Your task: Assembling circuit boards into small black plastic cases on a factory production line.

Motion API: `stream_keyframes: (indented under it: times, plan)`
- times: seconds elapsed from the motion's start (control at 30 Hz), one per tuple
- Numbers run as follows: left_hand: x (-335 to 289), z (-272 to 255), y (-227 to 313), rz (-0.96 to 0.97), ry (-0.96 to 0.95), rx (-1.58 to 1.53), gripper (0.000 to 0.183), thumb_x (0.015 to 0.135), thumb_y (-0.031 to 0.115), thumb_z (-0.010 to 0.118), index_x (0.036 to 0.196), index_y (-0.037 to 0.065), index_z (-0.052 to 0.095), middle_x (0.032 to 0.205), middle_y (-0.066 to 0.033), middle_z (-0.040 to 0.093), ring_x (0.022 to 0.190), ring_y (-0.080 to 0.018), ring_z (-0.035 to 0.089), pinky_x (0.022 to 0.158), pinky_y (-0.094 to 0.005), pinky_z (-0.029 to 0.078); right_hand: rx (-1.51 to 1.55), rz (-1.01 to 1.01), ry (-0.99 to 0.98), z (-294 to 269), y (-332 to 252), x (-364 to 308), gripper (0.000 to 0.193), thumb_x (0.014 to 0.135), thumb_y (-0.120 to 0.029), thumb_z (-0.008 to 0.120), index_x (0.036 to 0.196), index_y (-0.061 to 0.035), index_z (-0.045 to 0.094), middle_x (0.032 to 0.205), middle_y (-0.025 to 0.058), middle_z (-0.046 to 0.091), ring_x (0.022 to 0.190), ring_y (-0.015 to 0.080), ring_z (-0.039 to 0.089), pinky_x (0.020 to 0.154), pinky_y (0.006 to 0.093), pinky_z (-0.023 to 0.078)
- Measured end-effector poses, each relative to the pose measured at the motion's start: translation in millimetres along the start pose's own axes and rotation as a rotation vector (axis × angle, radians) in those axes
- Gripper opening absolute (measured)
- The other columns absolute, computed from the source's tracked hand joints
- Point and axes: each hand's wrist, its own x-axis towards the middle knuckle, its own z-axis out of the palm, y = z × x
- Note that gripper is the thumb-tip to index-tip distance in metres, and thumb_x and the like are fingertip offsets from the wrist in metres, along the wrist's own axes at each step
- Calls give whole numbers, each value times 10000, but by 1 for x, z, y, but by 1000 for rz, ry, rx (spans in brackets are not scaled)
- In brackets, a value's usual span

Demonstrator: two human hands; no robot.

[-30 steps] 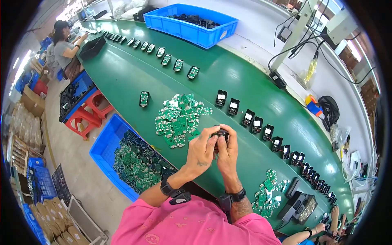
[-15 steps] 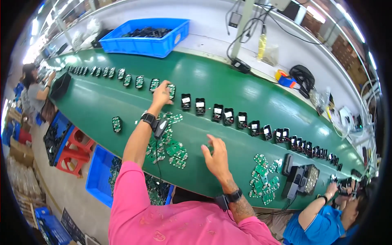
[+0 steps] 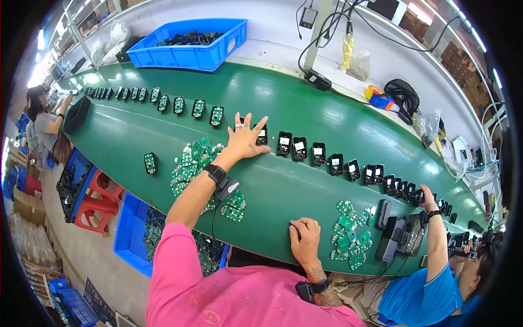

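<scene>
My left hand (image 3: pixel 245 143) is open, its fingers spread over the row of black plastic housings. Beneath its fingertips it partly hides a housing (image 3: pixel 262 134) with a white label; whether it touches this one I cannot tell. Just left of the hand stands a housing with a green circuit board (image 3: pixel 216 116) in it. My right hand (image 3: pixel 306 240) is at the near edge of the green table, loosely closed, with nothing visible in it. A heap of loose circuit boards (image 3: pixel 193 161) lies by my left wrist, and another pile (image 3: pixel 348 240) to the right of my right hand.
A single housing with a board (image 3: pixel 151 163) sits apart at left. A blue bin (image 3: pixel 169 61) of dark parts stands at the back; another blue bin (image 3: pixel 126 240) is below the near edge. At right, a co-worker's hand (image 3: pixel 429 199) reaches to the row beside black devices (image 3: pixel 391 237).
My left hand has moved right along the row, off a housing with a board, and spread its fingers. My right hand has drawn back toward me and curled. The co-worker's arm has reached forward.
</scene>
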Motion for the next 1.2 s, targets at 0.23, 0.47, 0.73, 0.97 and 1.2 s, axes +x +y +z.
stream_keyframes:
  times: [0.23,0.47,0.73,0.97,1.2]
  plan:
    - [14,18,-4,259,228,25,749,775,365,678,1466,236,419,1215,-176,558,1181,-413,500,923,-508,475,7,14,35,0,4,-2,111,834,-71,696,944,-58,698,968,81,614,936,273,577,821,402,426]
    - [22,7,-4,154,222,120,587,807,351,648,1343,167,495,1109,-214,577,977,-402,629,715,-490,560,70,-13,33,0,4,-4,103,831,-83,703,930,-54,695,956,75,616,932,275,580,812,404,430]
    - [-74,-17,30,259,67,-52,652,838,347,676,1433,212,446,1161,-185,546,931,-399,633,738,-479,553,97,10,75,-4,16,-6,107,828,-88,703,929,-56,693,959,74,615,926,272,576,810,399,430]
    - [-77,-23,47,288,91,333,865,809,647,649,1516,224,389,1531,-211,339,1415,-446,286,1095,-676,236,130,-9,63,-8,21,-12,106,821,-90,707,921,-59,691,953,65,616,910,268,578,804,398,427]
    - [9,14,98,326,-31,58,1057,665,703,760,1549,345,305,1543,-214,315,1423,-463,295,1004,-667,400,195,-27,29,-24,18,-21,109,828,-79,702,932,-50,687,992,74,633,949,282,593,827,409,459]
